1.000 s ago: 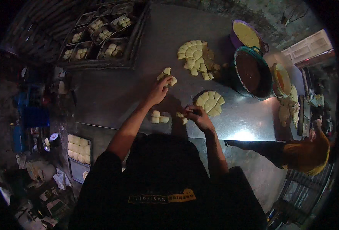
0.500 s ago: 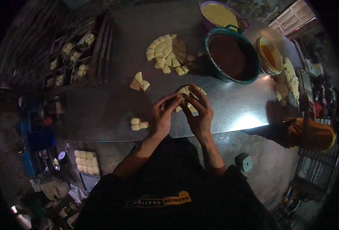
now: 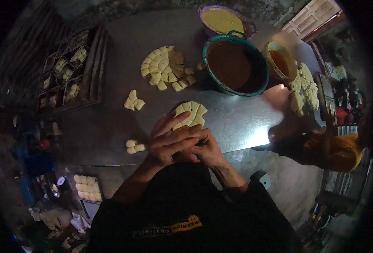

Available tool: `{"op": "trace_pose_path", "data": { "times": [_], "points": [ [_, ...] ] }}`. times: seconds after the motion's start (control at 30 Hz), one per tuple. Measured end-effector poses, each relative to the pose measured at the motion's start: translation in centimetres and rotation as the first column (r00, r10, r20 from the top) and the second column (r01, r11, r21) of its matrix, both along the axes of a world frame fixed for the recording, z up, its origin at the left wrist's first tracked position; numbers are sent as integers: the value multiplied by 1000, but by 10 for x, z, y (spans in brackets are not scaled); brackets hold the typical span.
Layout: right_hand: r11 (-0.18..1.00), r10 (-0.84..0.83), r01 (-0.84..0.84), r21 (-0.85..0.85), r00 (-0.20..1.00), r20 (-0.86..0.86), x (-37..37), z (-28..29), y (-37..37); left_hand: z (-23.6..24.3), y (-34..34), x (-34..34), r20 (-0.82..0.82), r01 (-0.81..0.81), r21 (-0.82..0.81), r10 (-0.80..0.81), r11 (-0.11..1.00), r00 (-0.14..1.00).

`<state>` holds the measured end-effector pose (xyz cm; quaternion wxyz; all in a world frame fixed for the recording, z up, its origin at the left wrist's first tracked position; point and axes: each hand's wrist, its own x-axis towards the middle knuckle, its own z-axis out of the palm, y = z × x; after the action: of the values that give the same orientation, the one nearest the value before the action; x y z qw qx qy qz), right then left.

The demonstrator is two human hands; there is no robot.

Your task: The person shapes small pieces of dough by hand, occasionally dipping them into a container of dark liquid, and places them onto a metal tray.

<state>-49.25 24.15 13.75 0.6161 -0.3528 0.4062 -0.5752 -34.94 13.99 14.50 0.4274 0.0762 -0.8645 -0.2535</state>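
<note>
My left hand (image 3: 167, 141) lies with its fingers stretched and slightly spread across my right hand (image 3: 207, 147). The right hand curls beneath it, and whatever is between the palms is hidden. Just beyond my fingers rests a flat round of pale dough (image 3: 190, 114), cut into pieces, with a small dark spot on it. Left of my hands sit several small rolled dough pieces (image 3: 134, 146). Farther off are a few cut dough wedges (image 3: 134, 101). A larger cut dough round (image 3: 159, 65) lies behind, part of it in shadow.
Beyond my hands stand a green tub of brown filling (image 3: 236, 63), a purple tub of yellow stuff (image 3: 222, 20) and a bucket of orange liquid (image 3: 281, 63). Dough lumps (image 3: 304, 88) lie at right, near a person in orange (image 3: 334, 152). Trays of dough (image 3: 64, 71) stand at left.
My hands were pinching with their fingertips over the dough round; now they are drawn back toward me, palms together, left fingers across the right. The whole view has shifted somewhat.
</note>
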Motion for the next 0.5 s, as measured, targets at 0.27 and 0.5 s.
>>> {"op": "trace_pose_path", "data": {
  "times": [0.27, 0.5],
  "points": [
    [976, 200, -213, 49, 962, 185, -6, 20, 3, -13, 34, -11, -351, 265, 403, -119, 876, 929],
    [999, 38, -45, -6, 903, -428, -81, 32, -49, -20, 20, -11, -87, 23, 700, 53, 714, 995]
  ]
}}
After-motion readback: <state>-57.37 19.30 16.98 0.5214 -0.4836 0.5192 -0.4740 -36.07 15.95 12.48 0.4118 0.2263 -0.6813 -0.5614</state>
